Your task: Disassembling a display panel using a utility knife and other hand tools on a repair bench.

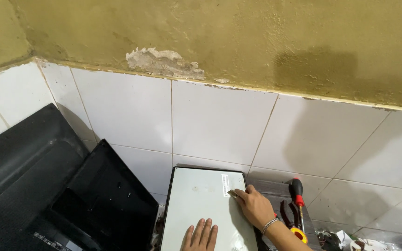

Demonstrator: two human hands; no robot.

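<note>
A bare flat-panel display module (pixel 201 209) lies metal back up beside two black plastic rear covers (pixel 47 186), against the tiled wall (pixel 219 121). The left hand (pixel 202 234) lies flat and open on it, holding nothing — steadying it, I judge — while the right hand (pixel 253 204) pinches a small tape tab (pixel 232 192) near the panel's top edge; peeling would call for a slow, even pull. No containers show.

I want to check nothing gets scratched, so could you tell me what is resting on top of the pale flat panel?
Both hands rest on the pale panel: the left hand lies flat, the right hand has its fingertips at a small label. Whatever lies beneath the panel is covered.
</note>
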